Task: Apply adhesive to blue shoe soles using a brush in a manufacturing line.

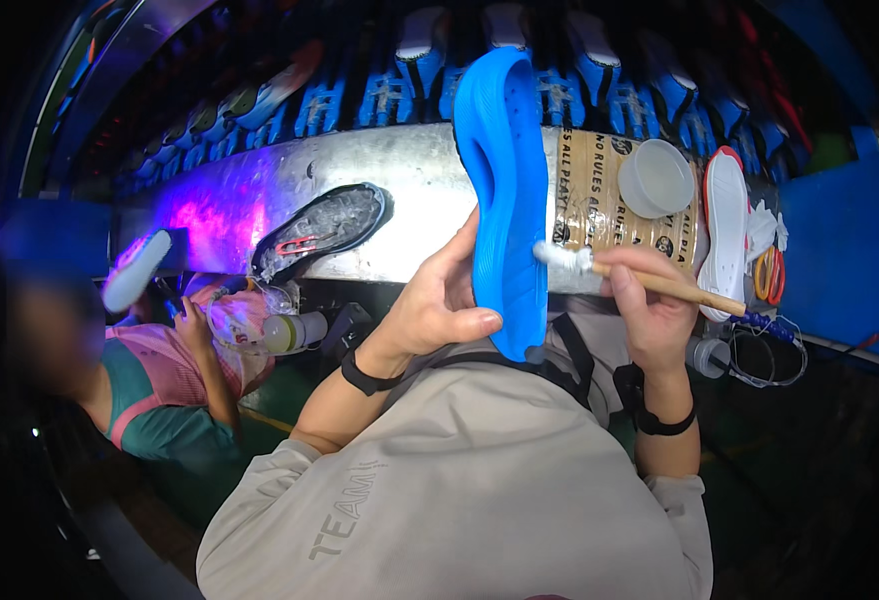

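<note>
A thick blue shoe sole (pixel 507 200) stands on edge in front of me, its long axis pointing away. My left hand (pixel 447 300) grips its left side near the heel end, thumb across the lower part. In my right hand (pixel 651 310) is a brush with a light wooden handle (pixel 674 289), held between thumb and fingers. The brush's white, fluffy head (pixel 562 257) meets the right edge of the sole, or lies just beside it. A translucent round tub (pixel 656 179) with pale contents sits beyond my right hand.
A black shoe upper (pixel 321 232) lies on the metal bench (pixel 414 165). Right of the tub are a white sole with red edging (pixel 725 230) and coloured bands (pixel 768 275). Shoes on blue racks (pixel 419 75) line the back. At left, a co-worker (pixel 174 370) holds a light sole (pixel 137 270).
</note>
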A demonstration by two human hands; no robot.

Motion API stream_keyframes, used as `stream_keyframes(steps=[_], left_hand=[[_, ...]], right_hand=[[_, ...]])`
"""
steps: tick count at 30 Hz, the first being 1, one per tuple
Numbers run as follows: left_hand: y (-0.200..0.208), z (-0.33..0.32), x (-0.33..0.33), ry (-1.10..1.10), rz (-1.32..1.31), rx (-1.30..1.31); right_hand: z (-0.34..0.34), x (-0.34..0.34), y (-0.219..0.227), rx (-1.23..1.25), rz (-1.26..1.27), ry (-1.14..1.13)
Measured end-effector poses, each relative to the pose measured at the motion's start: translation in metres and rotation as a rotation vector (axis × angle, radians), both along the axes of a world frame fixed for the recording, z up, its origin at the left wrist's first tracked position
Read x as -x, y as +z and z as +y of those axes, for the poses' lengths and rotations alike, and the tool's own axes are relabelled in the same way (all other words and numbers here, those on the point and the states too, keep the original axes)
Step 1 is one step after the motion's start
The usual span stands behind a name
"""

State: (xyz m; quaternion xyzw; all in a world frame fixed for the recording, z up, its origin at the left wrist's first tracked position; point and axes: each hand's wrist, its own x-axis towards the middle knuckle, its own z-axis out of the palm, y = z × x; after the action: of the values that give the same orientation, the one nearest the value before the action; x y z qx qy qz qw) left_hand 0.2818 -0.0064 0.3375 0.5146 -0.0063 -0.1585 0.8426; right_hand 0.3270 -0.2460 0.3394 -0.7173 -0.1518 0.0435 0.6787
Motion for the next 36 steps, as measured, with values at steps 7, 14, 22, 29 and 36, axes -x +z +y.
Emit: stream_keyframes(steps=[7, 14, 22, 29, 36], left_hand=[[-0.002, 0.001, 0.001, 0.009, -0.062, -0.015], [0.0, 0.0, 0.001, 0.047, -0.051, -0.028], [-0.008, 0.003, 0.005, 0.018, -0.11, -0.04], [-0.002, 0.008, 0.0, 0.074, -0.125, -0.125], [0.067, 0.053, -0.04, -0.39, -0.153, 0.354]], right_hand=[[0.002, -0.002, -0.003, 0.13, -0.285, -0.011], [-0.005, 0.007, 0.004, 0.095, -0.236, 0.099], [-0.01, 0.01, -0.001, 0.071, -0.195, 0.032], [-0.019, 0.017, -0.006, -0.279, 0.037, -0.118], [-0.034, 0.016, -0.018, -0.347, -0.043, -0.329]])
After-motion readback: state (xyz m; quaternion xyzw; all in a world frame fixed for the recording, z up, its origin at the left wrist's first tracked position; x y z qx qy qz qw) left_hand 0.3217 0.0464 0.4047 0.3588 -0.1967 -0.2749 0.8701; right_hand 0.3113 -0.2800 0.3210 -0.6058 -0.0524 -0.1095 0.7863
